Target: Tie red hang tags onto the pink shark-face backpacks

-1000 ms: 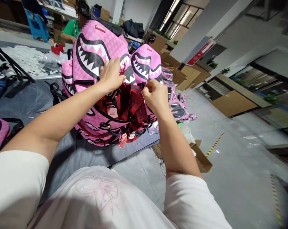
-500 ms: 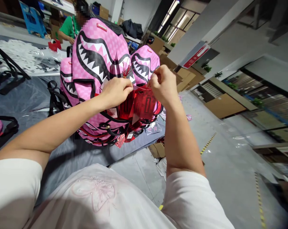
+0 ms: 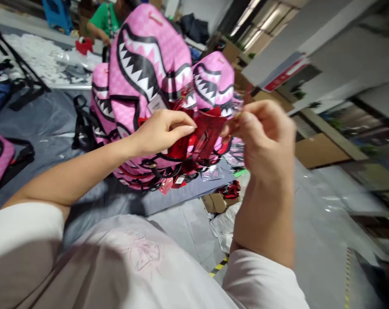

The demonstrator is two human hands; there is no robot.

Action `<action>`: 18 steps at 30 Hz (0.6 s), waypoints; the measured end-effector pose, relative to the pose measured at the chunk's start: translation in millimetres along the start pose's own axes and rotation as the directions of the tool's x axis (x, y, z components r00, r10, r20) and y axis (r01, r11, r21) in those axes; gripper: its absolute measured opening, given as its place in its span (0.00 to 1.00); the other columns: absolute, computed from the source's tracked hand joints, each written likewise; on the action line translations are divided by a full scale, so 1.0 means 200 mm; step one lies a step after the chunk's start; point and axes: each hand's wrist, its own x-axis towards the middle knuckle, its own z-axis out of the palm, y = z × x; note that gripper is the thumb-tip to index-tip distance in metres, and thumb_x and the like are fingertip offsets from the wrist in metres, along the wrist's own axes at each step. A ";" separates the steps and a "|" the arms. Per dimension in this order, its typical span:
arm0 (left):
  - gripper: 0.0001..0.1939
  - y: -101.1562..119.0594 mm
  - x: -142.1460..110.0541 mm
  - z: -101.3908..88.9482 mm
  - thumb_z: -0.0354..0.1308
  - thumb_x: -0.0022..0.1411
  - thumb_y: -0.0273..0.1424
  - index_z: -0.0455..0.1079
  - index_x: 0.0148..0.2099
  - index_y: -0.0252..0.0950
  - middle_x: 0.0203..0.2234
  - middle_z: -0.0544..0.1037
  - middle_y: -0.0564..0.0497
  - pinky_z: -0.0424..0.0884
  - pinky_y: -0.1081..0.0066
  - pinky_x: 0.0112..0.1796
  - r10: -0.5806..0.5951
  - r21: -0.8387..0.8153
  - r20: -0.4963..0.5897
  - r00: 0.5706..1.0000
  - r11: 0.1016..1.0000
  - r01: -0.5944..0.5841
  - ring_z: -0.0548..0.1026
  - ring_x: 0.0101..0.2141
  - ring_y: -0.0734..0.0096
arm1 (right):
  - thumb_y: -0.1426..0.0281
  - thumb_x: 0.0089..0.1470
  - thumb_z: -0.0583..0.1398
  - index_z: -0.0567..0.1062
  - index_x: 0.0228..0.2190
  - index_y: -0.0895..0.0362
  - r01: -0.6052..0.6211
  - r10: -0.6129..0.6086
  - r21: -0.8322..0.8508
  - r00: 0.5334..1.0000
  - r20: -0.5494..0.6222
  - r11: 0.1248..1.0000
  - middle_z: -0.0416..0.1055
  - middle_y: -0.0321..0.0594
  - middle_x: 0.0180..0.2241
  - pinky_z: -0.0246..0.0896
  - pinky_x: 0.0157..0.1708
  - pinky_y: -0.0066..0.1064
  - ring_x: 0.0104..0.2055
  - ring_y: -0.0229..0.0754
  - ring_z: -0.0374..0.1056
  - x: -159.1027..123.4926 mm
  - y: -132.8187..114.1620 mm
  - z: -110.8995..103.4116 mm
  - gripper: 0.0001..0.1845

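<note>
A large pink backpack (image 3: 177, 49) with a black-and-white shark-mouth print leans in a cluster of similar bags. Translucent red hang tags (image 3: 209, 133) bunch together in front of it, with thin red strings (image 3: 183, 101) sticking up above. My left hand (image 3: 167, 131) pinches the left side of these tags, thumb and fingers together. To the right, my right hand (image 3: 267, 137) is closed at the fingertips around a thin red string by the tags; motion blurs it. A white label (image 3: 156, 104) hangs on the big backpack. Other red tags (image 3: 166, 185) dangle below the bags.
A grey-covered table (image 3: 53, 128) carries the bags. White pieces (image 3: 33, 49) and a red tape dispenser (image 3: 84, 46) lie farther back. A person in green (image 3: 101, 21) sits behind. Below right is an open carton (image 3: 215, 201) on the floor, beside plastic wrapping (image 3: 225, 223).
My right hand has pulled right and toward me, away from the left hand. My left hand came in from the backpack's front to the red tags. The view has shifted slightly.
</note>
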 end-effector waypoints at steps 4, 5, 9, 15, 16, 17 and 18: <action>0.12 0.04 -0.19 -0.05 0.59 0.63 0.31 0.73 0.49 0.36 0.42 0.80 0.51 0.73 0.69 0.46 -0.031 -0.252 0.159 0.987 0.965 0.070 0.77 0.44 0.69 | 0.70 0.62 0.57 0.70 0.33 0.53 0.031 -0.032 0.061 0.999 0.014 0.998 0.70 0.34 0.30 0.68 0.33 0.32 0.32 0.35 0.70 -0.13 -0.13 0.25 0.04; 0.14 0.03 -0.24 -0.07 0.61 0.62 0.32 0.73 0.49 0.36 0.41 0.80 0.51 0.74 0.69 0.46 -0.050 -0.284 0.159 0.986 0.954 0.094 0.77 0.44 0.69 | 0.69 0.62 0.57 0.70 0.33 0.53 0.053 -0.054 0.035 0.998 0.014 0.998 0.70 0.35 0.32 0.69 0.36 0.34 0.34 0.37 0.71 -0.16 -0.13 0.32 0.04; 0.15 -0.05 -0.48 -0.11 0.63 0.60 0.35 0.73 0.47 0.34 0.40 0.80 0.49 0.75 0.69 0.44 -0.131 -0.319 0.045 0.990 0.938 0.139 0.78 0.43 0.67 | 0.64 0.62 0.56 0.70 0.33 0.54 0.147 -0.148 -0.020 0.989 -0.007 0.989 0.69 0.40 0.41 0.68 0.47 0.42 0.46 0.43 0.69 -0.24 -0.04 0.56 0.08; 0.08 -0.18 -0.82 -0.16 0.58 0.62 0.32 0.74 0.40 0.34 0.31 0.80 0.51 0.75 0.71 0.38 -0.332 -0.232 -0.063 0.941 0.922 0.310 0.78 0.32 0.72 | 0.62 0.62 0.56 0.68 0.32 0.53 -0.030 0.012 0.150 0.993 0.122 0.988 0.70 0.42 0.41 0.67 0.47 0.41 0.47 0.44 0.68 -0.36 0.06 0.86 0.10; 0.08 -0.20 -0.86 -0.17 0.59 0.61 0.32 0.74 0.41 0.35 0.31 0.80 0.51 0.74 0.70 0.39 -0.347 -0.184 -0.080 0.935 0.926 0.328 0.78 0.32 0.72 | 0.61 0.62 0.55 0.68 0.32 0.53 -0.091 0.064 0.184 0.987 0.147 0.979 0.70 0.42 0.40 0.67 0.45 0.39 0.45 0.43 0.69 -0.37 0.06 0.91 0.10; 0.08 -0.22 -0.89 -0.19 0.59 0.60 0.32 0.74 0.41 0.36 0.31 0.80 0.51 0.74 0.70 0.40 -0.348 -0.122 -0.096 0.932 0.934 0.336 0.77 0.32 0.72 | 0.60 0.62 0.55 0.68 0.32 0.53 -0.147 0.112 0.214 0.980 0.166 0.966 0.70 0.42 0.40 0.67 0.44 0.38 0.44 0.42 0.69 -0.38 0.06 0.95 0.10; 0.07 -0.24 -0.92 -0.21 0.60 0.60 0.32 0.75 0.40 0.36 0.31 0.80 0.52 0.74 0.69 0.41 -0.342 -0.050 -0.113 0.933 0.940 0.338 0.77 0.33 0.72 | 0.59 0.61 0.55 0.68 0.32 0.53 -0.194 0.152 0.241 0.971 0.183 0.951 0.71 0.41 0.40 0.68 0.43 0.37 0.43 0.41 0.69 -0.39 0.07 1.00 0.11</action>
